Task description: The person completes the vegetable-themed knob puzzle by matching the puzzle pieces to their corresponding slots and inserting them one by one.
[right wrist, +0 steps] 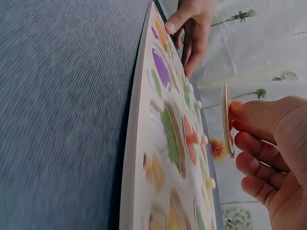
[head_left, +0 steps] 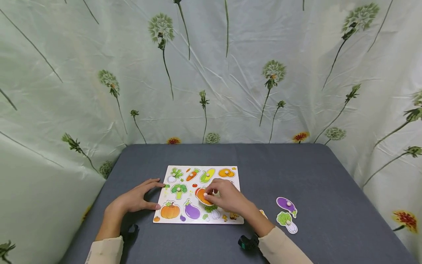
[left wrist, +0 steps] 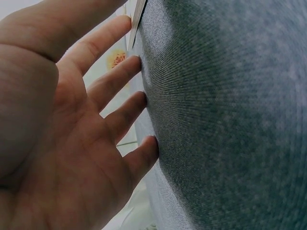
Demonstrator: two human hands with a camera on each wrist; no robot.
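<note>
A white knobbed vegetable puzzle board (head_left: 206, 221) lies on the table. Above its middle, my right hand (head_left: 227, 196) pinches the small knob of an orange pumpkin puzzle piece (head_left: 202, 198); the right wrist view shows the piece (right wrist: 226, 120) edge-on, raised off the board. My left hand (head_left: 133, 198) is spread at the board's left side, thumb and a fingertip on its edge. Broccoli (head_left: 179, 190), carrot (head_left: 191, 176) and corn (head_left: 206, 176) pieces sit in their slots. The printed pumpkin (head_left: 170, 211) and eggplant (head_left: 192, 211) slots show no knobs.
Right of the board lie a loose eggplant piece (head_left: 286, 205) and a bok choy piece (head_left: 287, 222). Another piece (head_left: 263, 212) is mostly hidden behind my right forearm. A flower-print curtain (head_left: 230, 91) hangs behind the grey table (head_left: 296, 165).
</note>
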